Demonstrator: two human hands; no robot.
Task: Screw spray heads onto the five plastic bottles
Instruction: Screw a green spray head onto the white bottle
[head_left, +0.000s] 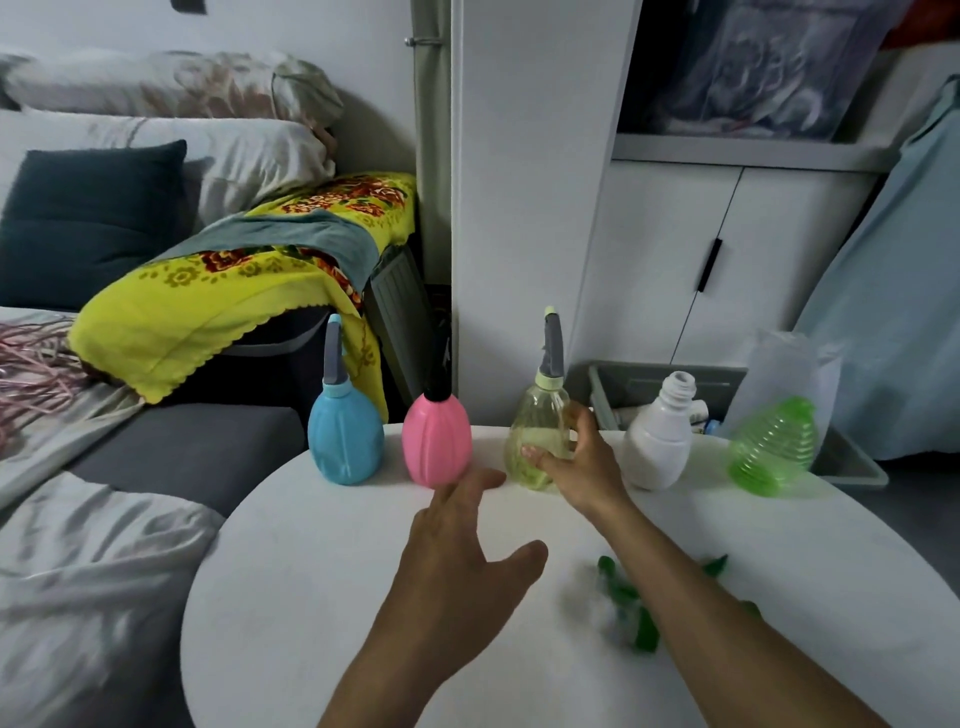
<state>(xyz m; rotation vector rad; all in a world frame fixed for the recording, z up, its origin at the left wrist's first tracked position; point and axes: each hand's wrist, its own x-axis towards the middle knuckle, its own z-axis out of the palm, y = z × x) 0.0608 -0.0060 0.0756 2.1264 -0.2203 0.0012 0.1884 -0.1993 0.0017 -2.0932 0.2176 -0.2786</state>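
Five bottles lined along far edge of white round table (322, 561), mid-frame. Blue bottle (345, 441), pink bottle (436, 447) and clear yellow bottle (535, 431) fitted with spray heads. White bottle (657, 441) seen open-necked; green ribbed bottle (774, 447) at right, neck unclear. Yellow bottle gripped at its side by right hand (582, 467). Left hand (462, 561) held spread wide, empty, fingertips just before pink bottle. Loose green and white spray heads (628, 608) blurred, lower right of centre.
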